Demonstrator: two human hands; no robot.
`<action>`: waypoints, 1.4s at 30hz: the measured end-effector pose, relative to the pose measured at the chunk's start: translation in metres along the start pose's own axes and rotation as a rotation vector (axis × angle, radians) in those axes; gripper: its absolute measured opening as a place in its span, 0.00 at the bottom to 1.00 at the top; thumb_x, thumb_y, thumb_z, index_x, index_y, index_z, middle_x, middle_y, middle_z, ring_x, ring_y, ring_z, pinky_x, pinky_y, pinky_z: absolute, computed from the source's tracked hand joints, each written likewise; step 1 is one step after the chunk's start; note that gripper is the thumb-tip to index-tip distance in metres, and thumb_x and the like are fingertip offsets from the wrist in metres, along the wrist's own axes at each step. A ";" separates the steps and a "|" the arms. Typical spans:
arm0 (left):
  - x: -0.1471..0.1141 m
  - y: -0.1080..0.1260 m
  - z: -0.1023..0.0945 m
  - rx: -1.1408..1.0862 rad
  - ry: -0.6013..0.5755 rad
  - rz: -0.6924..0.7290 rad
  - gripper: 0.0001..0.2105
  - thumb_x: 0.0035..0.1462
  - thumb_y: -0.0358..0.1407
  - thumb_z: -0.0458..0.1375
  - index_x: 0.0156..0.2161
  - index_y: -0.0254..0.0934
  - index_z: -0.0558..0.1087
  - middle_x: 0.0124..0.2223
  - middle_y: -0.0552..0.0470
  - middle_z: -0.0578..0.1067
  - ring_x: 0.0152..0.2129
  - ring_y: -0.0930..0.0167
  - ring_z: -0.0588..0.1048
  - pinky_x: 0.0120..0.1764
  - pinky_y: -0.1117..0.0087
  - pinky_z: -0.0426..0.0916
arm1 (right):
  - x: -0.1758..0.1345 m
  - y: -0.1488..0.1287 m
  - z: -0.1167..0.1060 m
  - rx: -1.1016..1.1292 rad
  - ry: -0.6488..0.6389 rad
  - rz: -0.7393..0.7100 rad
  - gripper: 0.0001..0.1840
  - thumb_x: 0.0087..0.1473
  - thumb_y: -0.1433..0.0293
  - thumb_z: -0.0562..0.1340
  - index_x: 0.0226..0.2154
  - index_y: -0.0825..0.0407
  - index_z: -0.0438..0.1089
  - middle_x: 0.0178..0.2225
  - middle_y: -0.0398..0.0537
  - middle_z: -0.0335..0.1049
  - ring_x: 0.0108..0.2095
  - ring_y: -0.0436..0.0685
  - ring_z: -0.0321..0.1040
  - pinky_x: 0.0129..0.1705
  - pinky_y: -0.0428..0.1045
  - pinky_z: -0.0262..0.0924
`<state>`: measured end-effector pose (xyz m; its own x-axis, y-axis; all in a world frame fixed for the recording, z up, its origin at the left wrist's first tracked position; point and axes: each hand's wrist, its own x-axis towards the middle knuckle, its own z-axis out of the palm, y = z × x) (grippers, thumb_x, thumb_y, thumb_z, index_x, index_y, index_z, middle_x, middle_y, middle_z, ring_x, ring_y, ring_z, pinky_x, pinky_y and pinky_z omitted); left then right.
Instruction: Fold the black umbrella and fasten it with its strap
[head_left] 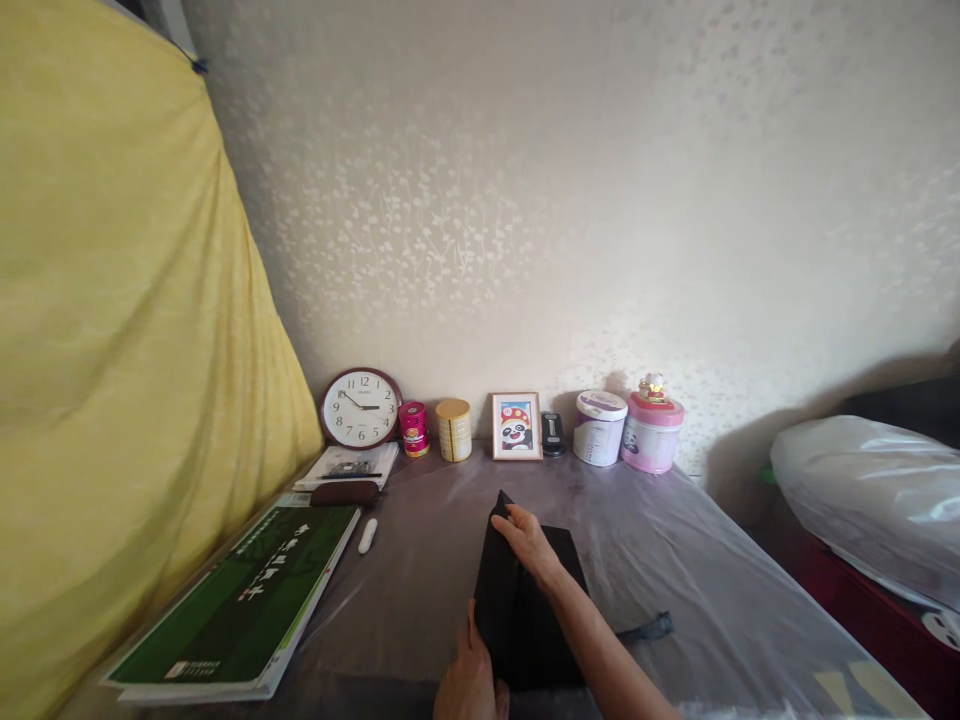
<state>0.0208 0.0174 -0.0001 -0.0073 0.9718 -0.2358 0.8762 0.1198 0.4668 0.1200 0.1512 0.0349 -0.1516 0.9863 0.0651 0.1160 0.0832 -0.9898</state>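
A flat black folded piece (551, 625), perhaps cloth or a soft cover, lies on the table in front of me. Its left part is lifted and stands tilted along a fold. Near the top of that raised part, my right hand (527, 545) grips the edge between thumb and fingers, its forearm crossing over the black piece. My left hand (469, 675) is closed around the lower left edge, and some of its fingers are hidden behind the material. A dark strap-like strip (651, 628) lies to the right, partly behind my right forearm.
Left on the table (420, 590) are a green book (247, 600), a brown case (345, 493) and a small white object (367, 536). Along the wall stand a clock (361, 408), a pink tin (413, 430), a yellow can (454, 430), a panda picture frame (517, 426) and two tubs (600, 430).
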 end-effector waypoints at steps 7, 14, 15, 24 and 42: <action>0.007 0.000 -0.001 0.081 -0.089 -0.042 0.30 0.47 0.24 0.50 0.58 0.25 0.54 0.63 0.31 0.50 0.45 0.63 0.72 0.44 0.69 0.66 | 0.007 0.028 0.015 -0.245 -0.044 0.065 0.12 0.48 0.66 0.60 0.35 0.56 0.67 0.19 0.39 0.67 0.20 0.48 0.63 0.19 0.41 0.54; -0.002 -0.018 -0.005 0.090 -0.118 -0.038 0.29 0.52 0.32 0.50 0.59 0.26 0.51 0.60 0.36 0.58 0.48 0.65 0.70 0.47 0.71 0.64 | -0.002 0.014 0.014 -0.363 -0.217 0.011 0.16 0.57 0.61 0.49 0.34 0.54 0.66 0.25 0.46 0.74 0.25 0.50 0.71 0.24 0.43 0.60; -0.004 -0.021 -0.007 0.103 -0.096 -0.042 0.29 0.51 0.33 0.50 0.59 0.28 0.52 0.60 0.37 0.59 0.48 0.65 0.70 0.46 0.71 0.64 | -0.004 0.013 0.014 -0.403 -0.217 -0.029 0.14 0.56 0.64 0.49 0.33 0.54 0.66 0.26 0.46 0.75 0.26 0.50 0.71 0.26 0.43 0.60; 0.007 -0.014 0.008 0.275 0.250 0.222 0.40 0.35 0.25 0.56 0.59 0.37 0.55 0.63 0.43 0.55 0.59 0.58 0.55 0.58 0.56 0.53 | -0.025 0.009 0.020 -0.770 -0.182 -0.250 0.14 0.55 0.71 0.52 0.38 0.48 0.71 0.31 0.43 0.75 0.35 0.52 0.70 0.38 0.45 0.58; 0.031 -0.017 0.057 0.295 0.251 0.144 0.31 0.51 0.17 0.38 0.59 0.43 0.48 0.63 0.46 0.52 0.59 0.61 0.54 0.58 0.62 0.56 | 0.026 0.040 -0.005 -0.939 -0.152 -0.432 0.16 0.60 0.71 0.50 0.35 0.47 0.73 0.41 0.43 0.74 0.54 0.54 0.58 0.58 0.55 0.41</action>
<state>0.0333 0.0339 -0.0641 0.0397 0.9981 0.0462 0.9771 -0.0485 0.2070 0.1254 0.1805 -0.0021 -0.4760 0.8234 0.3089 0.7288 0.5659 -0.3854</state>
